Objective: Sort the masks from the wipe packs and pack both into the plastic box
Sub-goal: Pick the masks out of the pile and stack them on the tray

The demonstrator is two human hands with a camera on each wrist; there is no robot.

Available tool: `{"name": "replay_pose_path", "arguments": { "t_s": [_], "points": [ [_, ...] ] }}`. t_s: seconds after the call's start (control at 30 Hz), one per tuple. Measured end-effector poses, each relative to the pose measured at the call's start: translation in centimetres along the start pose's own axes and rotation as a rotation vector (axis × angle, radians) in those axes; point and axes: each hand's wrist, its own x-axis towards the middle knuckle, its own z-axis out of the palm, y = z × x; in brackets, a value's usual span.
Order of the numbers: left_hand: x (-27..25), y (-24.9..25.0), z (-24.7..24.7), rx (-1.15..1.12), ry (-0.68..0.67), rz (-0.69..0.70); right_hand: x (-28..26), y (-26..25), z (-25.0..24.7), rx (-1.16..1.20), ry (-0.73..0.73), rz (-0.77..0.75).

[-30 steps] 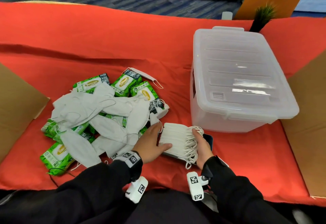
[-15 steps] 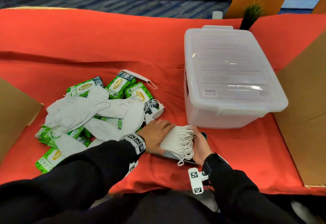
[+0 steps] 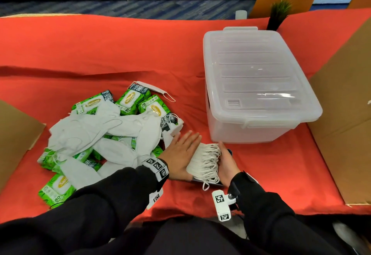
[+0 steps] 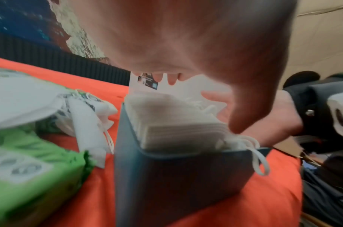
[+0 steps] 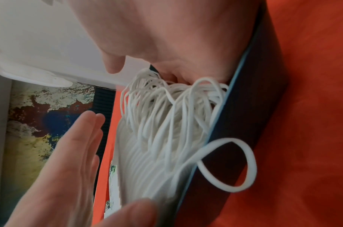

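Observation:
A stack of white masks (image 3: 202, 160) with dangling ear loops sits in a dark blue carton (image 4: 186, 176) on the red cloth, just in front of the plastic box (image 3: 257, 74), whose lid is on. My left hand (image 3: 180, 150) lies flat on top of the stack with its fingers straight. My right hand (image 3: 225, 162) cups the stack's loop side, fingers curled into the loops (image 5: 166, 107). To the left lies a mixed pile of loose white masks (image 3: 90, 128) and green wipe packs (image 3: 130, 100).
Cardboard flaps stand at the left (image 3: 16, 130) and right (image 3: 341, 114) edges of the red cloth (image 3: 120, 54). A single mask (image 3: 158, 91) lies behind the pile. A small plant (image 3: 278, 14) stands behind the box.
My left hand has slid from the stack's left edge onto its top and flattened. The right hand has stayed at the loop side. The stack now lies closer to the plastic box.

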Motion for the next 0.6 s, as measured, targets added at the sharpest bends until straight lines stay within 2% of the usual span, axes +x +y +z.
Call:
{"name": "replay_pose_path", "arguments": {
  "t_s": [0.1, 0.2, 0.27, 0.43, 0.5, 0.6],
  "points": [
    [-0.5, 1.7, 0.7, -0.078, 0.023, 0.005, -0.2, 0.0, 0.1, 0.006, 0.007, 0.048],
    [-1.3, 2.2, 1.9, -0.045, 0.01, -0.051, -0.3, -0.1, -0.2, -0.027, 0.0, 0.101],
    [-1.5, 1.8, 2.3, -0.046, 0.014, -0.067, -0.4, -0.4, -0.2, -0.089, 0.045, 0.098],
    [-1.2, 0.9, 2.5, -0.036, -0.008, -0.069, -0.6, -1.2, -0.3, -0.47, 0.233, 0.158],
    [-1.0, 0.7, 2.5, -0.035, -0.009, -0.063, -1.1, -1.8, -0.4, -0.622, 0.232, 0.195],
    [-1.1, 0.4, 2.6, -0.051, 0.001, -0.046, -2.7, -3.3, -0.1, -0.751, 0.22, 0.136]
  ]
}}
